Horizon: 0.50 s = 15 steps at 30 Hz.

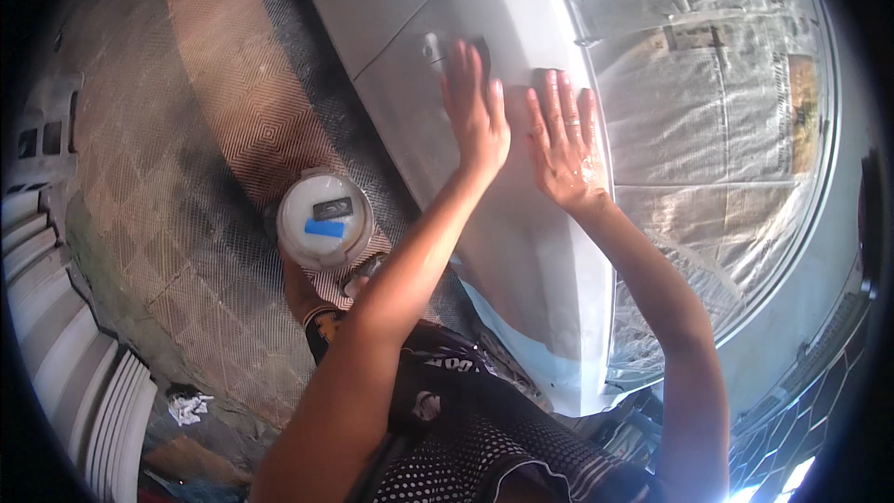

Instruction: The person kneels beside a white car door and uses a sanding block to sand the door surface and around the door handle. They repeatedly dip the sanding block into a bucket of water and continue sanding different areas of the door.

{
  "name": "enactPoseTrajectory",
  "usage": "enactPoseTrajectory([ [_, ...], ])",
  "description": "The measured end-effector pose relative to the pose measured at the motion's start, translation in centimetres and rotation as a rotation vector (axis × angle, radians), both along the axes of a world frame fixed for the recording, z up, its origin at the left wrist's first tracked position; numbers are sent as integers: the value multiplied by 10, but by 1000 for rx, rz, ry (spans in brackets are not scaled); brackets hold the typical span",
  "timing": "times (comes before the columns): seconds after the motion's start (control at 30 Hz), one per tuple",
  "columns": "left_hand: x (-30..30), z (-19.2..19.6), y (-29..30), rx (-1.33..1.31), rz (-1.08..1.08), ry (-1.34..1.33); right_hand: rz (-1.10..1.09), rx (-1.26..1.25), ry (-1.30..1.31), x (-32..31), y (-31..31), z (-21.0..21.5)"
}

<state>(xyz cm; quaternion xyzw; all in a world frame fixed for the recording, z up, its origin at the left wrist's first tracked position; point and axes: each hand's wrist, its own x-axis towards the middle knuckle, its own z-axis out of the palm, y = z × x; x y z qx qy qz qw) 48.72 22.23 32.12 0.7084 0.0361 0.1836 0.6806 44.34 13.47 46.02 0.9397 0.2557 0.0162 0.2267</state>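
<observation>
Grey primed car door panel [521, 251] under both palms. Left hand [477, 112] flat on the panel, fingers together and stretched, pressing a dark sanding pad [466, 48] whose edge peeks out past the fingertips, right over the door handle recess [434, 45]. Right hand [564, 142] just beside it, open and spread flat on the same panel, fingers slightly apart, a ring on one finger, clamped on nothing. Both forearms rising from the lower edge, nearly parallel.

Beyond the right hand, newspaper masking [717, 102] taped over the car window, filling the upper right. Left of the panel, a patterned tile floor [214, 130] with a diamond weave, darker and wet-looking along the car's edge. On that floor, near the left elbow, a round white tub [324, 220] with a blue and a black piece lying on its lid. Further out at lower left, a crumpled white rag [189, 405] beside pale ribbed slats [65, 363] along the rim. Below, dark dotted clothing [466, 447] between the arms.
</observation>
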Motion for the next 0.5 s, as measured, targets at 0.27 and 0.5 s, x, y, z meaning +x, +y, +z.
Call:
enactPoseTrajectory([
  [0.27, 85, -1, 30, -116, 60, -91, 32, 102, -80, 1, 6, 2],
  [0.5, 70, -5, 32, -136, 144, -2, 27, 104, -110, -1, 11, 3],
])
